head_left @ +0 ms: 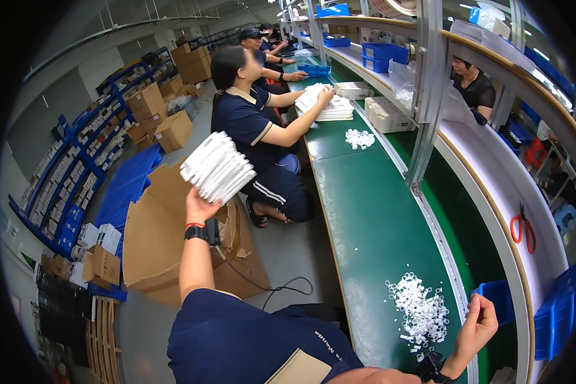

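Observation:
My left hand [200,208] is stretched out to the left, closed around the lower end of a stack of thin white flat boxes [217,168]. The stack tilts in the air over a large open cardboard box [148,240]. On the green work surface [384,217] lies a loose heap of small white plastic pieces [419,310], several of them ring-shaped. Just right of that heap, my right hand [477,329] is raised with its fingers curled and thumb against them. Whether anything is between those fingers is too small to make out.
A co-worker [253,121] sits further along the bench, handling white flat boxes [329,105]. Beyond is a second small white heap [360,139]. A metal post [425,128] rises at the bench's right edge. Red-handled scissors [523,232] hang right; blue bins [496,299] stand near my right hand.

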Motion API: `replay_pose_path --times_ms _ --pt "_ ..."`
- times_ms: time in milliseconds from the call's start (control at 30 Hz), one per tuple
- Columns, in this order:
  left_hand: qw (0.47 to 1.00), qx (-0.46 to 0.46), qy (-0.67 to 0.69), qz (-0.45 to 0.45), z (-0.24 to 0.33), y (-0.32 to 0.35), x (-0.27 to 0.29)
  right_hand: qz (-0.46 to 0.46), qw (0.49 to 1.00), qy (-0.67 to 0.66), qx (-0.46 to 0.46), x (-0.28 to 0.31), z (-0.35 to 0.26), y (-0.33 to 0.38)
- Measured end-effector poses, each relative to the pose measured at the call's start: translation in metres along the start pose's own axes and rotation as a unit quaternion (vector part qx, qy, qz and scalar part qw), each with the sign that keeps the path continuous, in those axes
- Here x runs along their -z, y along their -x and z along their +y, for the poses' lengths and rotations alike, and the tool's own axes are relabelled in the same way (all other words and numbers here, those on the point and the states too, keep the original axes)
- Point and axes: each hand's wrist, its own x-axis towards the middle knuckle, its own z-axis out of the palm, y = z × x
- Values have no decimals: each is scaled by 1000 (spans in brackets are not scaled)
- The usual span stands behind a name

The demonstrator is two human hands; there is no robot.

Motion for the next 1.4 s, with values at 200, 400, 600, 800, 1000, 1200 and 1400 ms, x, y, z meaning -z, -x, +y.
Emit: replay_pose_path --times_ms 200,400,600,800,1000,1200,1400 --pt "967 -116 -5 225 26 -9 167 -4 1000 -14 13 -1 -10 2" --pt "884 -74 -196 419 -34 -50 149 -1 1000 20 3 4 -7 3" --pt "914 -60 -358 179 -106 -58 6 49 998 -32 -28 -3 -15 1" --pt "917 -23 -393 -58 -168 -15 -121 63 998 -8 -15 10 0 -1" --pt "888 99 -391 -221 -217 3 -161 87 996 -1 -21 8 2 -4" --pt "898 293 -139 -298 -206 10 -224 6 982 177 58 -1 8 -5" --pt "867 -24 -34 -496 -163 27 -322 57 981 -151 -105 8 4 -7"
